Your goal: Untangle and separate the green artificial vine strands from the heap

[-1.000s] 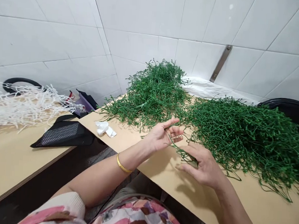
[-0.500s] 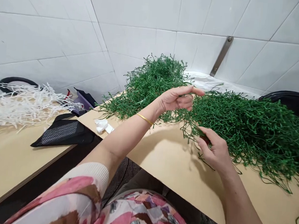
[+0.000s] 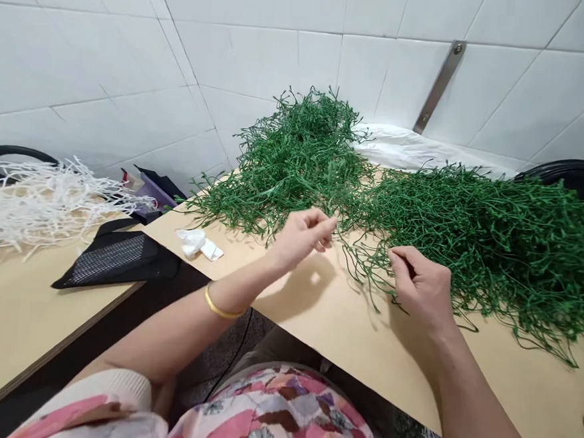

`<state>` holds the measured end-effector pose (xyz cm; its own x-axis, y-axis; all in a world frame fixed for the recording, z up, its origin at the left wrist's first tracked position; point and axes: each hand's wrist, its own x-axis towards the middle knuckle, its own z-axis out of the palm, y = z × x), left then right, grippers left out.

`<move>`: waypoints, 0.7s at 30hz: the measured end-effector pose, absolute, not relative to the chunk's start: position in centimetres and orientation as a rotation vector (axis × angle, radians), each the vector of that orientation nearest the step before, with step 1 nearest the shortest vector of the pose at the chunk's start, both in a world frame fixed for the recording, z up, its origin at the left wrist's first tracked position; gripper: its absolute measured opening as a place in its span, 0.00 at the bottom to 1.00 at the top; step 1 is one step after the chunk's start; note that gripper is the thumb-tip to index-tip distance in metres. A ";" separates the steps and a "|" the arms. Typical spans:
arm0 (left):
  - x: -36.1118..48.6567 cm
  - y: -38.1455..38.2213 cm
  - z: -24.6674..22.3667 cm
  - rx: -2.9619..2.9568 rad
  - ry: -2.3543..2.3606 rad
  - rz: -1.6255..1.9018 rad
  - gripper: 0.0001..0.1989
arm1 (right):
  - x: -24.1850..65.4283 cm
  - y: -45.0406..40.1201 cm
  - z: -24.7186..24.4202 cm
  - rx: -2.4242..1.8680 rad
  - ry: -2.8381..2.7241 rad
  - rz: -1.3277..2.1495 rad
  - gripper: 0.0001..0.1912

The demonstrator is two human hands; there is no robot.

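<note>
Two heaps of thin green artificial plant sprigs lie on a tan board tabletop [image 3: 345, 316], one at the back [image 3: 296, 166] and a wider one to the right [image 3: 489, 253]. My left hand [image 3: 303, 238], with a gold bangle [image 3: 220, 307] on its wrist, hovers just in front of the heaps with its fingertips pinched together. I cannot tell whether they hold a strand. My right hand [image 3: 417, 284] pinches a thin green strand [image 3: 363, 274] at the front edge of the right heap.
A crumpled white tissue [image 3: 193, 242] lies on the board. Further left are a black mesh pouch [image 3: 114, 260] and a pile of white branching sprigs [image 3: 37, 208]. Tiled walls rise behind, with a metal bracket [image 3: 438, 86], white cloth [image 3: 417, 151] and a black curved object [image 3: 569, 178].
My left hand has moved down and left, away from the heaps, and its fingers have closed into a pinch. My right hand has shifted slightly. The view has tilted lower.
</note>
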<state>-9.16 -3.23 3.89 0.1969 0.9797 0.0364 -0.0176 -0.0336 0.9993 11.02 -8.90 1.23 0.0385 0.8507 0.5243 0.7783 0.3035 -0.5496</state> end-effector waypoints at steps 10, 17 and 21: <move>-7.7 -9.4 1.5 1.686 1.201 1.535 0.02 | 11.3 -8.9 1.0 -1.447 -1.617 -0.015 0.10; -5.3 -7.1 0.9 1.182 0.999 0.995 0.11 | 10.8 -9.0 0.9 -1.365 -1.703 -0.175 0.08; -3.8 -4.5 0.8 1.016 0.928 0.986 0.08 | 10.8 -9.1 1.0 -1.328 -1.775 -0.021 0.07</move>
